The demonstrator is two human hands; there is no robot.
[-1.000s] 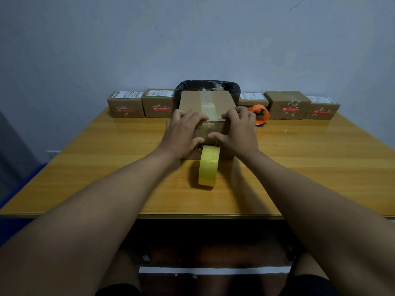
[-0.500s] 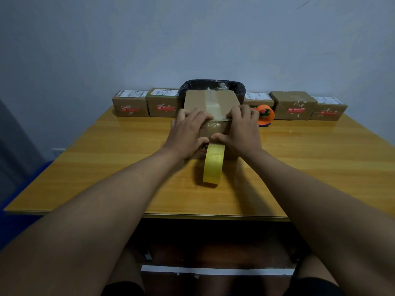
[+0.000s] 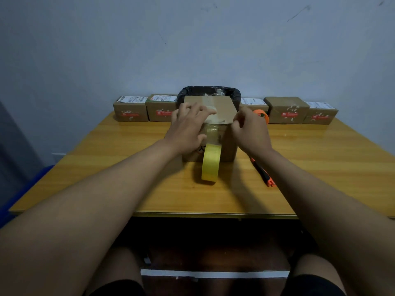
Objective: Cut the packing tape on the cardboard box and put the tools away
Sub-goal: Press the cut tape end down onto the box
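A brown cardboard box (image 3: 225,107) stands mid-table. A strip of packing tape runs over its top and down its front to a yellow tape roll (image 3: 211,164), which stands on edge against the box. My left hand (image 3: 188,127) lies on the box top, fingers spread over the tape and thumb on the front face. My right hand (image 3: 251,130) is at the box's right front corner with its fingers curled and nothing visible in them. An orange and black utility knife (image 3: 263,175) lies on the table right of the box, partly under my right forearm.
Several small labelled cartons (image 3: 130,108) line the back edge by the wall. A black-lined bin (image 3: 210,90) sits right behind the box. An orange tape dispenser (image 3: 261,113) shows behind my right hand. The wooden table's front edge (image 3: 213,214) is near my knees.
Both hands let go of the box's front top edge. My left hand slid up across the taped top; my right hand shifted to the right corner, uncovering the knife on the table.
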